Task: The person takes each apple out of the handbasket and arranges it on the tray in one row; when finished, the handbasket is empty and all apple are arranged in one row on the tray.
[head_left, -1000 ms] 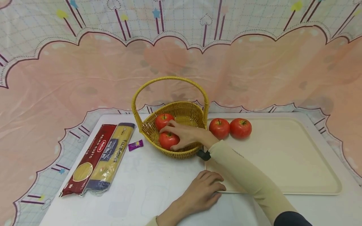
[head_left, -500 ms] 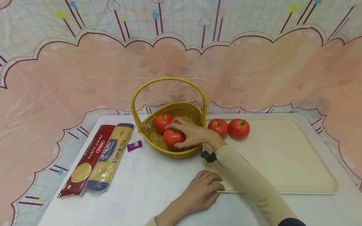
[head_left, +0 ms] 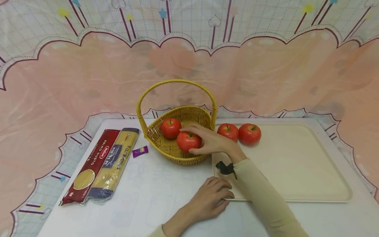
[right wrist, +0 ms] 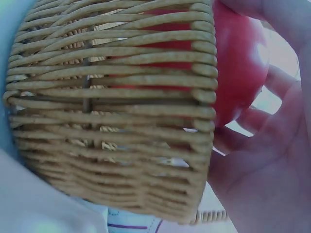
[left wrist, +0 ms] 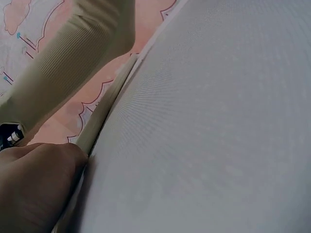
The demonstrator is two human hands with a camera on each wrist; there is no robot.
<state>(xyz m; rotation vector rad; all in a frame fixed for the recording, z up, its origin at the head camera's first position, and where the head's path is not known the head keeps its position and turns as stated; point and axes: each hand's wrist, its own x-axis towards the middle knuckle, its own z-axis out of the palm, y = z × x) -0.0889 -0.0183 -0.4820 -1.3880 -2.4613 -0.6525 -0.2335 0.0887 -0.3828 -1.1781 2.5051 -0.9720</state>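
Note:
My right hand (head_left: 211, 141) grips a red apple (head_left: 188, 142) over the right side of a yellow wicker basket (head_left: 189, 161), fingers and thumb around it. In the right wrist view, this apple (right wrist: 240, 63) rises past the rim of the woven basket wall (right wrist: 121, 111), and part of it shows through the weave. Another red apple (head_left: 170, 128) sits in the basket on the left. My left hand (head_left: 207, 199) rests at the front left corner of a cream tray (head_left: 296, 164), fingers loosely bent on its edge. The left wrist view shows only the back of that hand (left wrist: 41, 184).
Two red apples, one (head_left: 228, 132) partly behind my right hand and one (head_left: 250, 134) beside it, stand at the tray's back left. Left of the basket lie a small purple wrapped sweet (head_left: 140, 151) and two spaghetti packs, one red (head_left: 91, 164) and one yellow-blue (head_left: 113, 164).
My right hand has drawn the gripped apple rightward and a little up, away from the other apple in the basket. My left hand has stayed at the tray corner.

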